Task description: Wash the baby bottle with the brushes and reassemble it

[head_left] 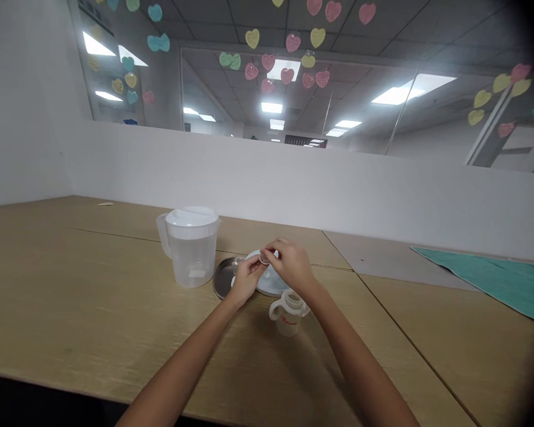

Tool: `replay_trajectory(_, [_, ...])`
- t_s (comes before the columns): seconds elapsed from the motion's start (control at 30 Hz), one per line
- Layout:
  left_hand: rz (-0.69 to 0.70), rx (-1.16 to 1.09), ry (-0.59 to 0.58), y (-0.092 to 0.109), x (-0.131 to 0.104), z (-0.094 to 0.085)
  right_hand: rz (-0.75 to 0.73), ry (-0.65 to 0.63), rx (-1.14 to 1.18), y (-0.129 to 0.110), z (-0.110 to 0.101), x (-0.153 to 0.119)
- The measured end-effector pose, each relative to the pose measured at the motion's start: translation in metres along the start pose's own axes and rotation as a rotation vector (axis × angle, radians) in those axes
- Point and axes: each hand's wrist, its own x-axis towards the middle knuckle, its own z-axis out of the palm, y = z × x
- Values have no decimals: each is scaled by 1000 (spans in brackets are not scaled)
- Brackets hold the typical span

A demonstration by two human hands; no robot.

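Both my hands meet over the dishes in the middle of the table. My left hand [248,279] and my right hand [290,261] have their fingers closed around a small clear round piece [264,258], whose exact kind is too small to make out. Below my right hand stands a clear baby bottle [288,317] with two white handles, red lettering and an uncovered mouth. Under the hands is a pale blue round plate [273,287], partly hidden. Beside my left hand lies a dark round metal tray [221,283], with a clear dome-shaped cover [237,264] at it.
A translucent lidded pitcher [192,252] with liquid in it stands left of the tray. A green cloth [493,279] lies at the far right. Behind the table [93,308] rises a white wall [293,190] with a window above bearing heart-shaped notes.
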Motion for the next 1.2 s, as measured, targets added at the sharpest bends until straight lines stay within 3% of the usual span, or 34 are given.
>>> replay_trajectory(0.17, [-11, 32, 6, -1, 0, 0, -7, -97, -31, 6, 2, 1])
replay_trajectory(0.23, [3, 55, 6, -3, -1, -1, -17, -79, -33, 7, 2, 1])
replay_trajectory(0.47, [100, 331, -65, -12, -6, 2, -114, 181, -61, -9, -26, -3])
replay_trajectory(0.73, [249, 479, -77, -12, -8, 1, -136, 420, 48, -23, -51, -9])
replay_trajectory(0.87, [239, 588, -79, -19, -11, 2, -133, 663, 130, -27, -76, -18])
replay_trajectory(0.97, [272, 667, -49, -21, -14, 6, -17, 968, 197, -25, -102, -28])
replay_trajectory(1.03, [293, 685, -16, -20, -15, 9, 55, 1068, 262, -17, -113, -29])
replay_trajectory(1.1, [293, 703, -1, -19, -16, 11, 104, 1026, 353, -1, -110, -23])
replay_trajectory(1.2, [278, 731, -23, -19, -19, 10, 208, 790, 466, 35, -76, -6])
